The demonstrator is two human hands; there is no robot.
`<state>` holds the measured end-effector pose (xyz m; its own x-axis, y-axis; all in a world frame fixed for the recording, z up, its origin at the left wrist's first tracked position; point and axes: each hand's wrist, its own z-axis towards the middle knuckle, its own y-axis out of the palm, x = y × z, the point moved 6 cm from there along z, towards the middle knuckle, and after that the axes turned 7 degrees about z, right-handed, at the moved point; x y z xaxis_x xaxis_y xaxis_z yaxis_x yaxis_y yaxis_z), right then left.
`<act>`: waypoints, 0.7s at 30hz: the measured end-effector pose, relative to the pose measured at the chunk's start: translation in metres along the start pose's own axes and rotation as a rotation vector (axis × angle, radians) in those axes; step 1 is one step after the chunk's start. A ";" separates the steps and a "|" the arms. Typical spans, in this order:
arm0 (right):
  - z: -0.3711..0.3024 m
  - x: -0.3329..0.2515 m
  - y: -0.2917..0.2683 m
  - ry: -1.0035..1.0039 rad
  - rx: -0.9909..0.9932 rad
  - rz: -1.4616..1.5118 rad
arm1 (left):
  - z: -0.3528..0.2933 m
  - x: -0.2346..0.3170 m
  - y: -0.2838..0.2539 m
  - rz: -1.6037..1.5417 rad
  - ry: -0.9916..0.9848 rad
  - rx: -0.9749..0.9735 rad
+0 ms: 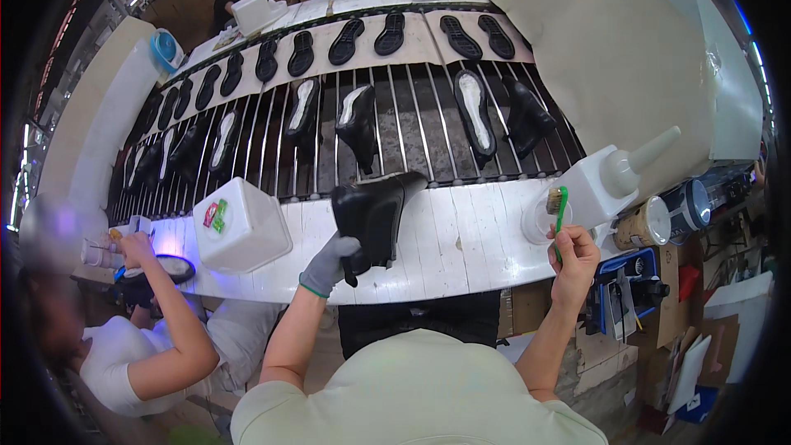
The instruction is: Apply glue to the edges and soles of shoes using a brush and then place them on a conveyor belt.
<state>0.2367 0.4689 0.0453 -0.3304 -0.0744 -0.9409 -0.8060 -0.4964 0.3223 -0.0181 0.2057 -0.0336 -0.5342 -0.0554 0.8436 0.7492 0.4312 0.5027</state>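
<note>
In a grey glove with a green cuff, my left hand (331, 264) grips a black ankle boot (369, 218) over the white table, near its front edge. My bare right hand (574, 257) is closed round the green handle of a small brush (561, 208), held upright. Its bristles are level with the rim of a clear plastic cup (537, 218); whether they touch it I cannot tell. Behind the cup a white squeeze bottle (606, 181) with a long nozzle lies tilted.
Beyond the table runs a metal-rod conveyor (420, 132) carrying several black shoe uppers, with black soles (390, 34) on a strip behind. A white box (239, 227) bearing small wrappers stands left. A co-worker (156, 346) handles a shoe farther left. A blue basket (626, 292) sits right.
</note>
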 end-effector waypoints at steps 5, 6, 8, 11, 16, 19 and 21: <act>0.001 -0.011 -0.011 -0.029 0.046 -0.032 | 0.067 0.027 -0.004 0.032 0.133 0.026; 0.002 -0.011 -0.013 -0.029 0.054 -0.046 | 0.092 0.029 -0.007 0.045 0.157 0.010; 0.004 -0.013 -0.016 -0.032 0.067 -0.065 | 0.140 0.049 -0.007 0.225 0.318 0.147; 0.007 -0.007 -0.014 0.004 0.089 -0.058 | 0.214 0.050 -0.037 0.609 0.375 0.285; 0.043 0.004 0.010 0.058 0.128 -0.171 | 0.261 0.032 -0.072 0.711 0.333 0.433; 0.107 0.034 0.030 -0.161 0.083 -0.468 | 0.228 0.044 -0.059 0.623 0.408 0.430; 0.159 0.078 0.019 -0.104 0.133 -0.466 | 0.195 0.054 -0.036 0.425 0.413 0.327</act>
<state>0.1172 0.5913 -0.0052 0.0383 0.2196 -0.9748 -0.9332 -0.3410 -0.1135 -0.1506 0.3629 -0.0426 0.0227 -0.1322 0.9910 0.6697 0.7380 0.0831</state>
